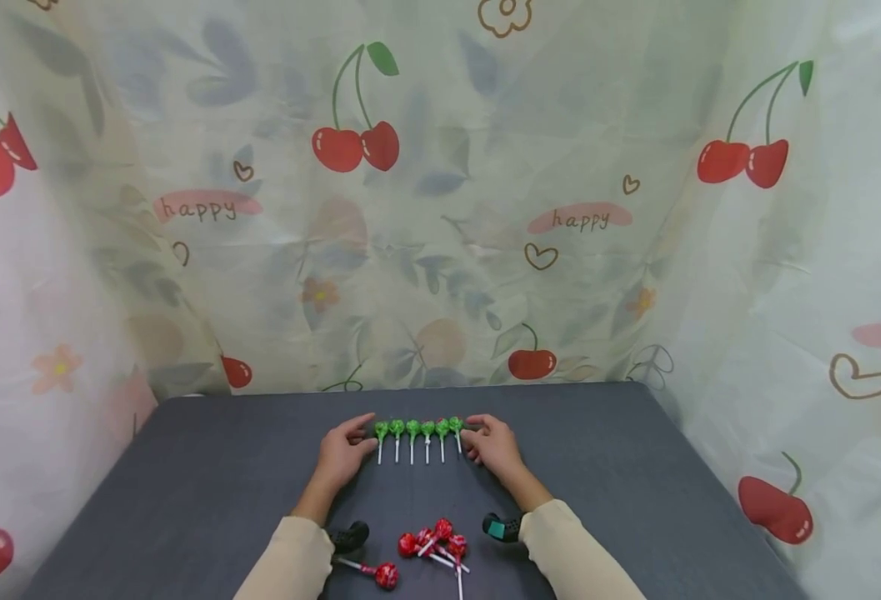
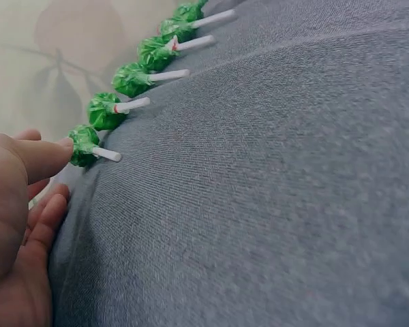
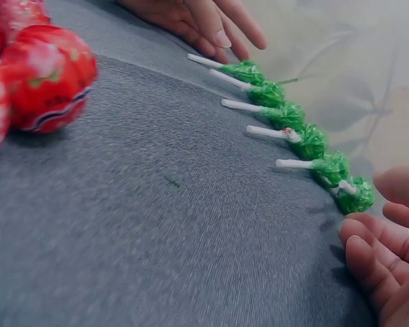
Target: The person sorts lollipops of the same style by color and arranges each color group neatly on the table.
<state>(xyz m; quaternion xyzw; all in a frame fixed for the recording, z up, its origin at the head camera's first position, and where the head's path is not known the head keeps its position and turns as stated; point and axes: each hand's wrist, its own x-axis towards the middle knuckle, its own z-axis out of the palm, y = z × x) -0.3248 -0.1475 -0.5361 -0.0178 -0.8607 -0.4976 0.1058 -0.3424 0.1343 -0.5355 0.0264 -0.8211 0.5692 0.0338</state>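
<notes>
Several green-wrapped lollipops lie side by side in a straight row, white sticks toward the person. At the row's left end is my left hand, its thumb tip right at the wrapper of the leftmost lollipop. My right hand flanks the other end, thumb and fingertips spread close around the rightmost lollipop. Neither hand's fingers are curled round a lollipop. In the right wrist view, the stick of that end lollipop looks foreshortened beside its neighbours.
A loose pile of red-wrapped lollipops lies nearer the person, between the forearms. One more red lollipop is apart, by the left sleeve. Dark grey cloth covers the table, and a cherry-print curtain surrounds its back and sides.
</notes>
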